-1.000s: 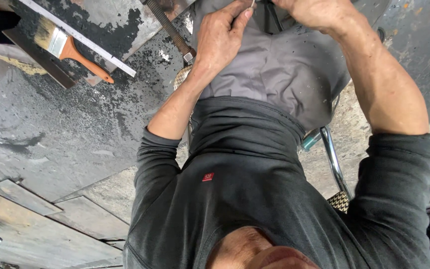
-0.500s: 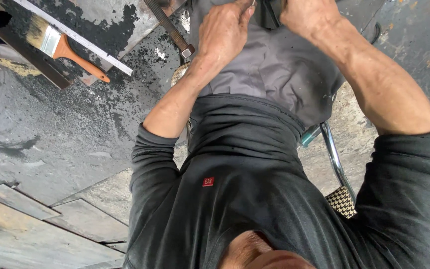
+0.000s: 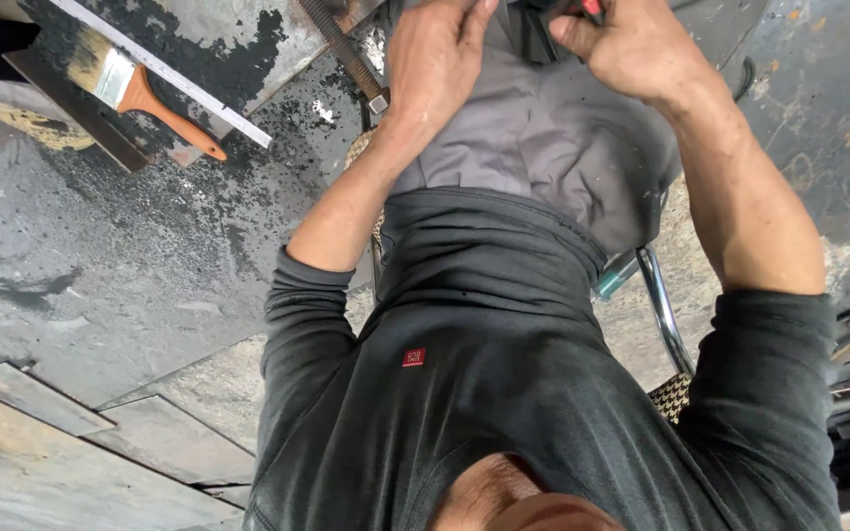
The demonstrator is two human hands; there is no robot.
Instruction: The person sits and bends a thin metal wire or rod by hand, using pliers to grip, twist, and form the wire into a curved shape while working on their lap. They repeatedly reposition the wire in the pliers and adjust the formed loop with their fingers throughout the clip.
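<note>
I look down my own dark grey long-sleeved shirt [image 3: 504, 393] to my lap in lighter grey trousers [image 3: 543, 147]. Both hands are raised over the lap at the top edge of the view. My left hand [image 3: 435, 59] has its fingers bent, and its tips are cut off by the frame, right beside a small dark object [image 3: 535, 29]. My right hand [image 3: 632, 49] is curled around that dark object, and a bit of red [image 3: 592, 8] shows at its fingers. I cannot make out what the object is.
A paintbrush with an orange handle [image 3: 154, 103] and a long pale metal strip [image 3: 164, 71] lie on the blackened, scorched floor at upper left. A threaded rod [image 3: 346, 54] lies near my left wrist. A chrome chair tube [image 3: 666, 315] and woven seat [image 3: 676, 393] show at right, with planks [image 3: 41, 413] at lower left.
Both hands have stayed over the lap and shifted slightly toward the top edge. The right hand has closed more tightly, and the red bit now shows.
</note>
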